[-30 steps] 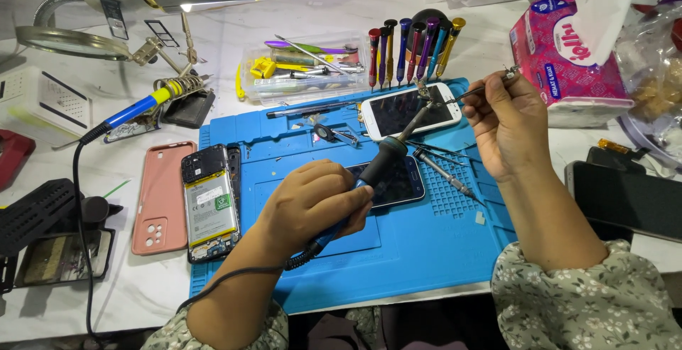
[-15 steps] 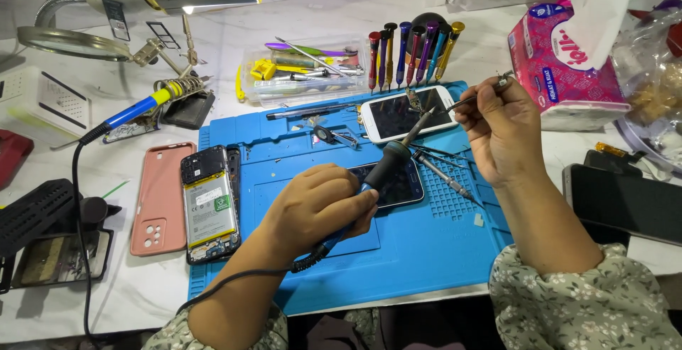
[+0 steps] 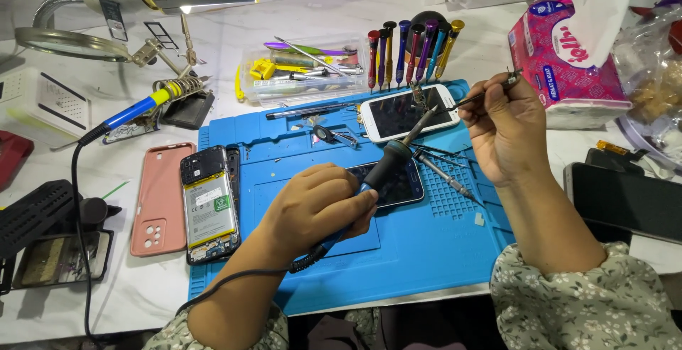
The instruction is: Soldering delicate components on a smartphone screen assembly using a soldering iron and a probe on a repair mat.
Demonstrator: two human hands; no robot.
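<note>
Up goes the right hand a touch, lifting the tweezers so their tip now hangs over the white phone with a tiny part pinched at the end, higher than a second ago. Its grip is closed tight around the tweezer shaft. Meanwhile the left hand barely shifts: fingers wrapped fully round the dark soldering iron, tip angled up towards that little part. Iron and tweezers meet just above the white phone, at the far edge of the blue mat. Under the iron's handle lies a dark phone, face up. To the left, an opened phone and a pink case sit on the worktop. Looks like heat going onto the held piece.
</note>
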